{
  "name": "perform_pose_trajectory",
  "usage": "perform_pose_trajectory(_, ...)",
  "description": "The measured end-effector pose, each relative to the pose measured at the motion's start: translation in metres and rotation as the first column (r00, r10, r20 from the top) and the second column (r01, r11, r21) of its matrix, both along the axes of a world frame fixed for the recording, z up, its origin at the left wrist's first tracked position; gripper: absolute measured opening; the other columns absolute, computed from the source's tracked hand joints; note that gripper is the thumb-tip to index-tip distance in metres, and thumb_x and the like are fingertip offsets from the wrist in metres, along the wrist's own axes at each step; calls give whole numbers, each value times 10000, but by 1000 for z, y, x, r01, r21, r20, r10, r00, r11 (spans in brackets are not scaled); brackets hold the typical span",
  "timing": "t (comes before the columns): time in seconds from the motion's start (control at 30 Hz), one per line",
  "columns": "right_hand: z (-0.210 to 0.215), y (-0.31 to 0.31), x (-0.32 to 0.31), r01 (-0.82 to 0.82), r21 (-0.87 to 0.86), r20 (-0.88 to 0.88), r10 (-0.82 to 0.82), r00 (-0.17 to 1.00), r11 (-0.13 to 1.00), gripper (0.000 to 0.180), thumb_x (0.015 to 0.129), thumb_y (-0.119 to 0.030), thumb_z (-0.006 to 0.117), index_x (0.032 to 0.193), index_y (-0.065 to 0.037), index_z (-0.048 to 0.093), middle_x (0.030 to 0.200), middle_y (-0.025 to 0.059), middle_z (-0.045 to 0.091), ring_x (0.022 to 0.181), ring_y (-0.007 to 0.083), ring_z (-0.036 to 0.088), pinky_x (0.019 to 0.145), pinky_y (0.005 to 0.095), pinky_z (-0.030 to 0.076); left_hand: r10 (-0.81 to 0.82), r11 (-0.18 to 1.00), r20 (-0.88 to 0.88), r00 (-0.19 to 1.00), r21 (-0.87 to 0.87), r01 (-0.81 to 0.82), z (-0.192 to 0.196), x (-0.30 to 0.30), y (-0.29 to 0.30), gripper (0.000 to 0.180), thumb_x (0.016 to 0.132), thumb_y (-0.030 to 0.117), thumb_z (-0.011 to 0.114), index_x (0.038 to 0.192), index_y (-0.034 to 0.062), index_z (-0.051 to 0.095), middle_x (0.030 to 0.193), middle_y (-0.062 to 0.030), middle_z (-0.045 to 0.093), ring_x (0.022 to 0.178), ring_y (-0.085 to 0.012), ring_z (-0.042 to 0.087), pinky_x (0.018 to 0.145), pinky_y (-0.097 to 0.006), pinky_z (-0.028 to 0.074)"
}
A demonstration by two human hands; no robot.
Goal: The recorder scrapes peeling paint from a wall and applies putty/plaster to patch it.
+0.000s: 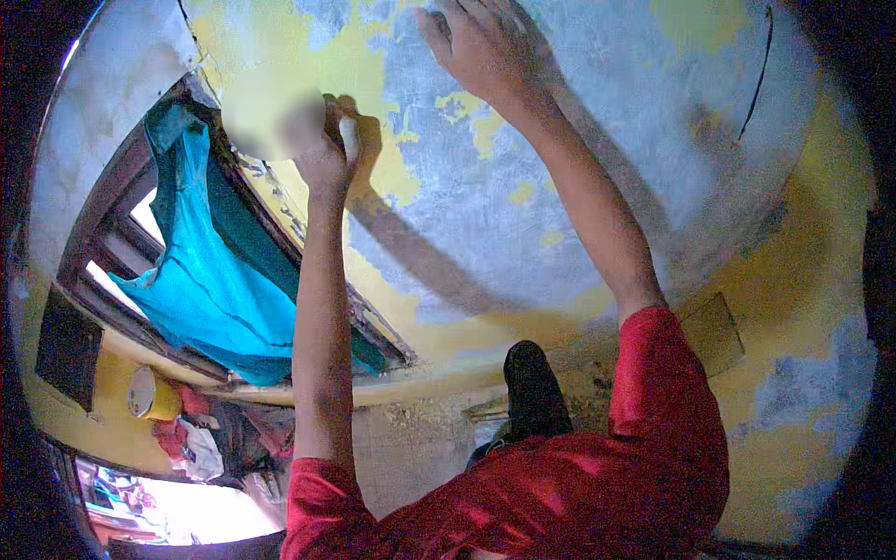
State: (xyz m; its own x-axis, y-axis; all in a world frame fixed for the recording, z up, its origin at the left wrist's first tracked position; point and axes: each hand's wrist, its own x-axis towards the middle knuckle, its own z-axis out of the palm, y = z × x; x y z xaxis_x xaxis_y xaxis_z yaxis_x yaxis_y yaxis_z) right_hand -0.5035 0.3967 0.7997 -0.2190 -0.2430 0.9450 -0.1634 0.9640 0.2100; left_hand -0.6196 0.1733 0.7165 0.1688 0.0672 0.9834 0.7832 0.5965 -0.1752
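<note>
A wall (560,187) of patchy yellow and pale blue-grey paint fills the view before me, and both arms reach up to it. My left hand (325,154) is raised beside the window, its fingers curled. A blurred patch covers part of it, so whatever it grips cannot be made out. Higher and further right, my right hand (485,51) lies against the bluish part of the wall, thumb apart from the fingers. Its fingertips run to the top edge of the picture, and no held thing shows there. Both forearms throw shadows on the wall.
Left of my left arm, a turquoise cloth (210,271) hangs over a dark-framed window (84,238). Lower left are a yellow bucket-like container (154,394), piled cloths (201,448) and a bright opening (205,509). My dark-clad leg (537,397) shows below. A thin dark cord (758,79) runs down at upper right.
</note>
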Motion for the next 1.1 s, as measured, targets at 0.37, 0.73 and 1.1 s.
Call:
perform_pose_trajectory(0.37, -24, -45, -14, -4, 51, -215, 15, 977, 999, 611, 919, -319, 623, 1375, 68, 499, 1467, 234, 478, 1387, 392, 421, 1182, 512, 280, -5, 1000, 44, 999, 1, 5, 1, 2, -4, 291, 820, 199, 673, 1057, 58, 578, 1082, -126, 604, 1016, -336, 529, 940, -470, 388)
perform_pose_trajectory(0.73, -51, -73, -17, -86, -16, -197, 81, 977, 996, 589, 912, -327, 629, 1345, 62, 533, 1467, 218, 486, 1408, 371, 403, 1192, 519, 266, -37, 999, -19, 999, 34, 38, 1, -2, -7, 298, 838, 246, 664, 1065, 69, 588, 1073, -125, 606, 1016, -335, 537, 934, -472, 390)
perform_pose_trajectory(1.1, -76, -75, -25, 2, -29, -173, -7, 985, 1000, 739, 939, -372, 605, 1423, 143, 390, 1521, 318, 359, 1435, 457, 326, 1208, 529, 225, -50, 997, -32, 998, 52, 52, 1, -4, -8, 318, 821, 264, 675, 1063, 74, 592, 1086, -121, 603, 999, -344, 524, 922, -471, 397)
